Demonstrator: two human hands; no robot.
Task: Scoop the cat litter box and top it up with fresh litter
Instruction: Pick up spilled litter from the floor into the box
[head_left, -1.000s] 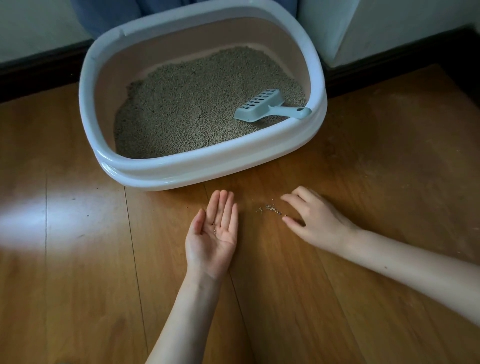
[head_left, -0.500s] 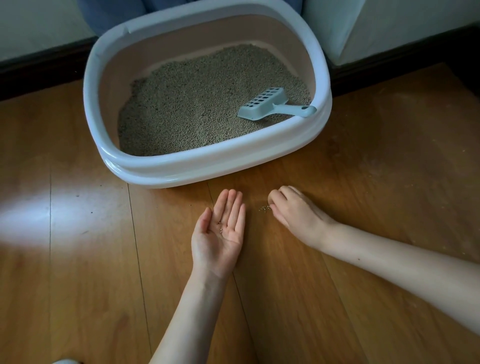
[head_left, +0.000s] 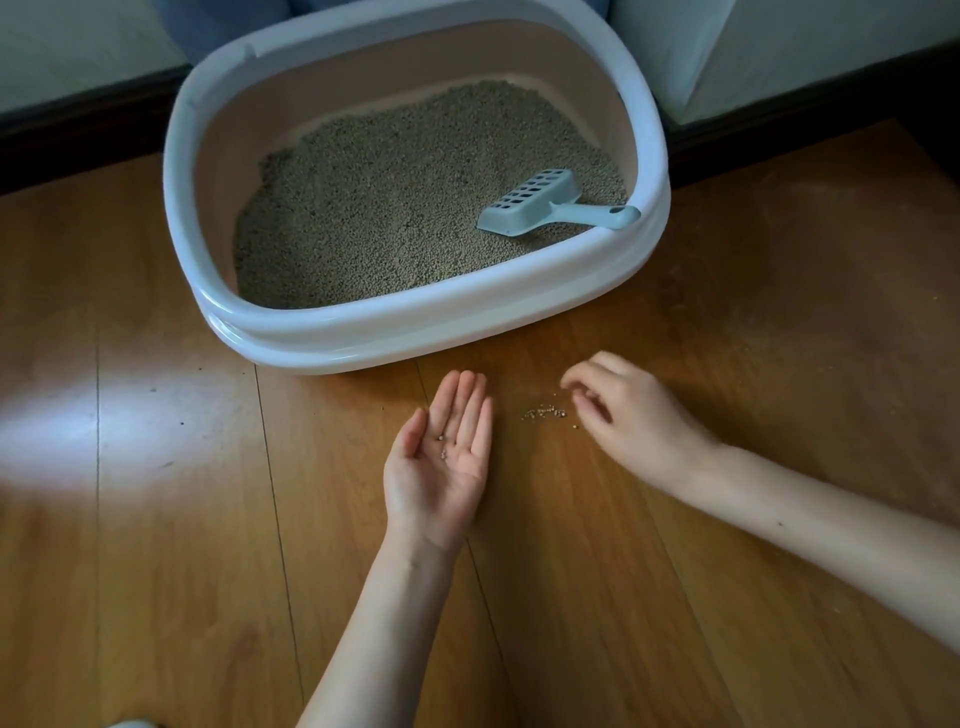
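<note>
Two bare hands lie on the wooden floor (head_left: 156, 519), near side of one litter box (head_left: 415, 332); left hand (head_left: 441, 462) rests palm up, fingers straight and pressed together, thumb slightly apart, with two or three litter grains (head_left: 443, 446) lying in the palm; right hand (head_left: 628, 415) sits palm down to the right of it, fingers curled loosely toward the floor, and whether the fingertips pinch a grain cannot be told. One small cluster of spilled litter (head_left: 545, 412) lies on the floor between the hands, just left of the right fingertips; single grains in it are too small to count, with one stray grain slightly apart on the near right. One litter box, white-rimmed with a pale inner wall, stands on the floor at the far centre; its far rim is cut off by the top edge; granular litter (head_left: 389, 208) fills its base, sloping lower toward the far wall. One pale blue slotted scoop (head_left: 540, 200) lies on the litter at the right side of the box, pan to the left, handle end touching the right inner wall. One dark skirting board (head_left: 78, 130) runs along the far wall; blue fabric (head_left: 218, 21) behind the box is cropped and hard to identify; one pale object at the near left edge is mostly out of view.
</note>
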